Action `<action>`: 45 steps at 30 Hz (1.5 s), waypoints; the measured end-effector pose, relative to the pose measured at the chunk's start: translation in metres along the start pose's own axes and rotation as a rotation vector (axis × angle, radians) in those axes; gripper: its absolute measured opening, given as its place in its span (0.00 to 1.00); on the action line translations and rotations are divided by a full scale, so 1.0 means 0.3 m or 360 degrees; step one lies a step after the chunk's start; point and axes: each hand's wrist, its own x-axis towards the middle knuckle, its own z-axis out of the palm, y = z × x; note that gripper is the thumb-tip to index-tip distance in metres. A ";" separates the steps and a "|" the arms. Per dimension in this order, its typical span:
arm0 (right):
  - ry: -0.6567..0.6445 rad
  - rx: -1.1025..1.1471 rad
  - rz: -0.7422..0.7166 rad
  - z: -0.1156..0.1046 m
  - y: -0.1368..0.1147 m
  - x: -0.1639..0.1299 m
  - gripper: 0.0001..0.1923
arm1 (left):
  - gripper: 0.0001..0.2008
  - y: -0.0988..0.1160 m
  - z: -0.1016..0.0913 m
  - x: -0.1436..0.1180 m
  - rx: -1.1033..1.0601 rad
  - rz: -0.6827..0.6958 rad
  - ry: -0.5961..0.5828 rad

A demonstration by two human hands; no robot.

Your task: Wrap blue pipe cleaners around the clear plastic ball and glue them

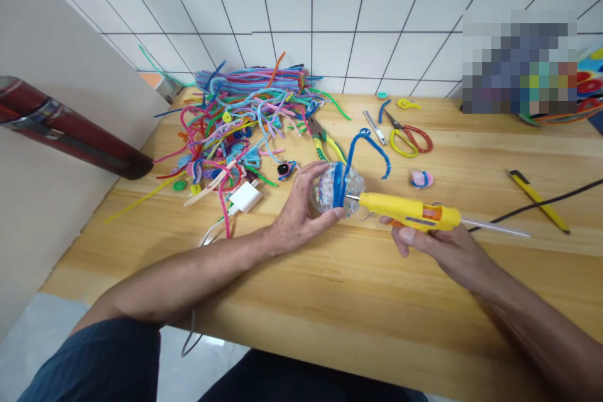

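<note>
My left hand is wrapped round a clear ball with coloured specks, its thumb pressing on a blue pipe cleaner that bands the ball. One free end of blue pipe cleaner rises from the band and bends over to the right. In my right hand is a yellow hot glue gun, gripped by its handle. The gun's metal nozzle touches or nearly touches the ball beside the blue band. A clear glue stick sticks out of the gun's back end.
A heap of coloured pipe cleaners lies at the back left, by a white charger plug. Beyond the ball lie pliers, scissors and a small pink-and-blue piece. A yellow cutter and black cord are rightward.
</note>
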 end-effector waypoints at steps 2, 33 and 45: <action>0.0020 -0.0066 -0.0037 0.004 0.005 -0.002 0.26 | 0.37 0.000 0.000 0.001 -0.0013 0.0013 0.0005; 0.0156 -0.0115 0.0058 0.011 0.031 -0.018 0.21 | 0.38 -0.002 0.004 0.000 -0.0006 -0.0035 -0.0016; 0.0084 -0.0188 0.0020 0.004 0.031 -0.014 0.27 | 0.38 -0.008 0.008 0.000 -0.0030 0.0007 0.0002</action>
